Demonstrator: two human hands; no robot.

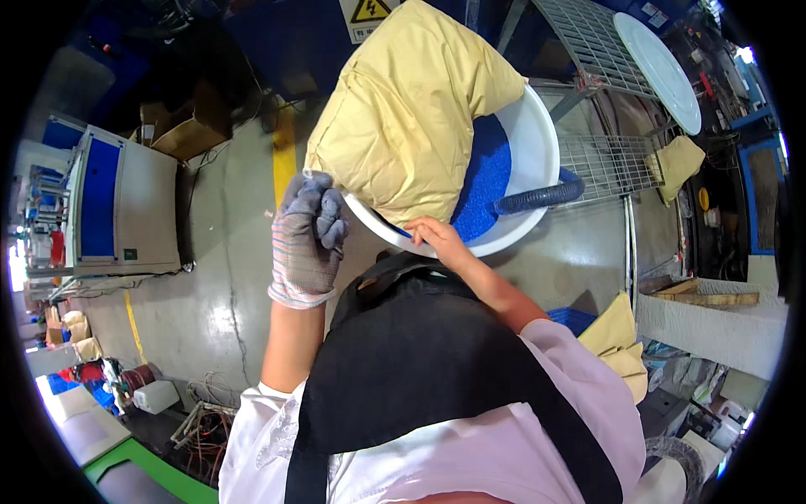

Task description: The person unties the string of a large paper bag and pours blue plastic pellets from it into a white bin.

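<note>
apron and pale shirt fill the near edge, both forearms rising from them toward the white tub [537,143], the landmark here. left hand [306,239], in a knit grey glove, sits just outside the tub's near-left rim, its fingers clenched on a corner of the yellow sack [411,109]. right hand [437,238] is bare and rests at the tub's near rim under the sack's lower edge; its fingers curl there, but whether they grasp the sack or the rim i cannot tell. the sack lies tipped over the tub's left half, still bulging. blue pellets [483,181] already cover the tub's floor beside it, so pouring looks under way, not finished. a blue ribbed hose [541,195] dips in over the right rim. beyond the tub stands a wire grid [596,50].
</note>
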